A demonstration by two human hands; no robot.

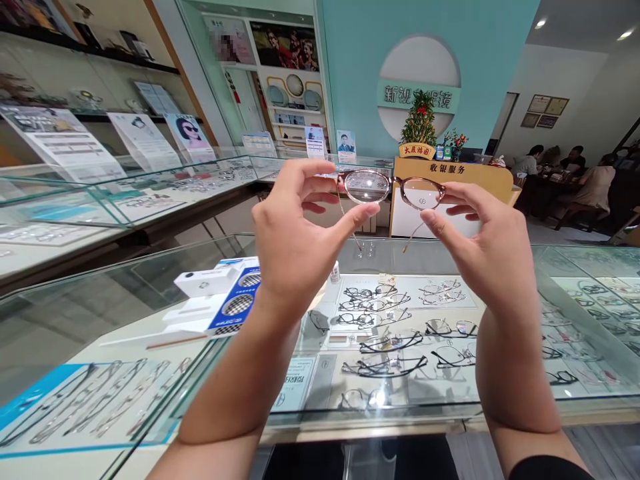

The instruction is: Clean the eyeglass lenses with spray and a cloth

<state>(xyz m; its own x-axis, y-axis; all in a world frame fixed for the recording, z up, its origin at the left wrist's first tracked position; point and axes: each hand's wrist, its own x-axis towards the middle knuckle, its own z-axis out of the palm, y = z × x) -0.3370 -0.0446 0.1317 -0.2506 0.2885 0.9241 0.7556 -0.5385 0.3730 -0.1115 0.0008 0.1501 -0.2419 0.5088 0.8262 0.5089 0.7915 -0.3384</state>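
A pair of brown-rimmed eyeglasses (395,180) is held up in front of me, its thin temples hanging down toward the glass counter. My left hand (305,233) has its fingers and thumb at the left end of the frame. At the right end, my right hand (483,233) pinches the rim between thumb and index finger. Below both hands, rows of eyeglasses (393,367) lie inside the glass display case (440,417).
Left of my left forearm are a white and blue box (235,303) and a blue-edged tray (30,407) of eyeglasses. A second glass counter (200,180) runs behind at the left. Beyond stands a yellow desk (453,180) with a plant (420,120); several people sit at the far right.
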